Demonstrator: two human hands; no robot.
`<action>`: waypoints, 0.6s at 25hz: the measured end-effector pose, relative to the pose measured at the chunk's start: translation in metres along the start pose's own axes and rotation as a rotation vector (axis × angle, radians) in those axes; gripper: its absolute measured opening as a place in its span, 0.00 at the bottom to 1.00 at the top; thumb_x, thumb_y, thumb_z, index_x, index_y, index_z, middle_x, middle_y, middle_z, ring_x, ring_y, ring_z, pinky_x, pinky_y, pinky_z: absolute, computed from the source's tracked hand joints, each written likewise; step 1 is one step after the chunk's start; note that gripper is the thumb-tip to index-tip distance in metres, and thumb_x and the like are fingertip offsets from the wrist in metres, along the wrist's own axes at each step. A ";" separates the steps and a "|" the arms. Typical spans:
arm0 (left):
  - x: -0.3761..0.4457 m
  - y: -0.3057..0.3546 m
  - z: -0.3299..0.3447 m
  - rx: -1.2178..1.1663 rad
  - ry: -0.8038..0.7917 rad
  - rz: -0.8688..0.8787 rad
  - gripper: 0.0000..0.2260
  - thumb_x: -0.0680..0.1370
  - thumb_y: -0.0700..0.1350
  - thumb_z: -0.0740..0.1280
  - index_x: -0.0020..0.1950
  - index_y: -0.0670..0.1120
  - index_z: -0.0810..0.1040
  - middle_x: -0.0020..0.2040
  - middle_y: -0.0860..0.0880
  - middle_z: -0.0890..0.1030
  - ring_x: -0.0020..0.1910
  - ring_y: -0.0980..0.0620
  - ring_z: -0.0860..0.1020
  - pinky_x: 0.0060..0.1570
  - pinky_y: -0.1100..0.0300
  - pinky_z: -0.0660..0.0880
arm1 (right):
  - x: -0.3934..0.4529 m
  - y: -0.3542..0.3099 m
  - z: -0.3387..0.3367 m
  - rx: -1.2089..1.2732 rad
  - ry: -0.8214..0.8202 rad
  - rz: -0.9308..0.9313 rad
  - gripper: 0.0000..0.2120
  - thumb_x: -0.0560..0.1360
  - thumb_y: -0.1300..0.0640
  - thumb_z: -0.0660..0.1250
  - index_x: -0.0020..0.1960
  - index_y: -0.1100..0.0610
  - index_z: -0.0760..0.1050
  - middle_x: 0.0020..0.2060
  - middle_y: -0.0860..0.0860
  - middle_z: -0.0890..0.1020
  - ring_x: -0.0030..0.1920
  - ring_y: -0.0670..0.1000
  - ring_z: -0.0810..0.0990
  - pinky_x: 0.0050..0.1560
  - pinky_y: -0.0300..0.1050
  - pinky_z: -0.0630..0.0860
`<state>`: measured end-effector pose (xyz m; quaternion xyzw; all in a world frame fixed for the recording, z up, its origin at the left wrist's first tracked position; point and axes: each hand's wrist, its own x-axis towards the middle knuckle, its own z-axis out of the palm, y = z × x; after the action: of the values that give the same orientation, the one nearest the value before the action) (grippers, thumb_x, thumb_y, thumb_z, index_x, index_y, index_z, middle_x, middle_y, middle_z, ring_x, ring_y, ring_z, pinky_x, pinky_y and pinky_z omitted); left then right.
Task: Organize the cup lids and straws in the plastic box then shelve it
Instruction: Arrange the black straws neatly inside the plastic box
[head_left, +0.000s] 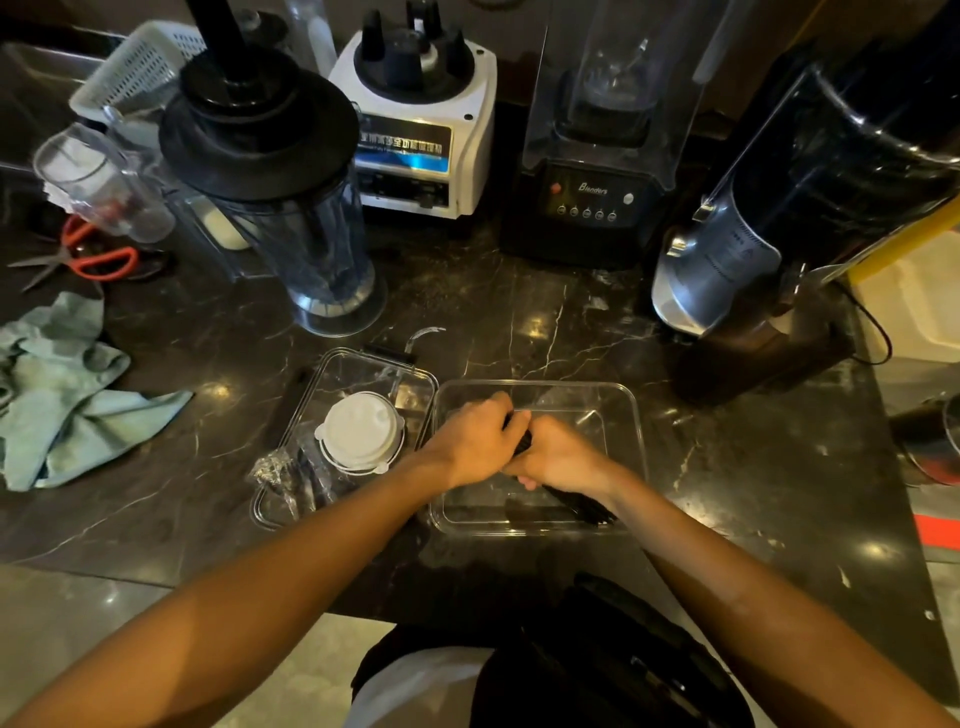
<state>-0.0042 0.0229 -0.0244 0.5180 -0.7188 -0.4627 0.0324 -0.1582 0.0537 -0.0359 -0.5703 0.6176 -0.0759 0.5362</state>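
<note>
Both hands grip straws (582, 506) (inside plastic box (631, 415)).

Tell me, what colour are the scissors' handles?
Orange-red scissors, seen in the head view.

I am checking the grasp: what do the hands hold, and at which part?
Both hands, left and right, grip a bundle of black straws near its far end, inside the clear plastic box.

Upper left of the frame, red-handled scissors (98, 258) lie on the dark marble surface (519, 322) above a crumpled teal cloth (62, 400); a white blender base (421, 130) stands top centre.
</note>
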 end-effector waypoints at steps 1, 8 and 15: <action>0.002 0.000 0.003 0.024 0.034 0.003 0.14 0.86 0.52 0.57 0.56 0.43 0.76 0.48 0.43 0.83 0.41 0.49 0.81 0.37 0.58 0.73 | 0.002 0.002 0.001 0.006 0.000 0.019 0.04 0.72 0.64 0.73 0.39 0.62 0.80 0.28 0.53 0.81 0.31 0.50 0.80 0.41 0.47 0.76; 0.010 -0.004 -0.012 0.109 0.131 0.129 0.11 0.85 0.49 0.60 0.53 0.43 0.77 0.44 0.48 0.80 0.44 0.46 0.82 0.40 0.56 0.74 | 0.002 0.007 0.002 0.228 -0.037 0.034 0.09 0.74 0.61 0.74 0.51 0.65 0.79 0.34 0.52 0.81 0.36 0.49 0.81 0.44 0.46 0.78; 0.001 -0.008 -0.057 -0.247 0.444 0.102 0.18 0.85 0.57 0.58 0.54 0.45 0.79 0.42 0.45 0.83 0.35 0.52 0.81 0.37 0.54 0.80 | 0.007 -0.018 0.014 0.908 0.149 0.136 0.08 0.79 0.61 0.71 0.56 0.62 0.77 0.34 0.53 0.81 0.36 0.51 0.81 0.43 0.46 0.80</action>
<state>0.0308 -0.0144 0.0018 0.5620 -0.6572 -0.4197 0.2760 -0.1348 0.0495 -0.0334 -0.2289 0.5947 -0.3441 0.6896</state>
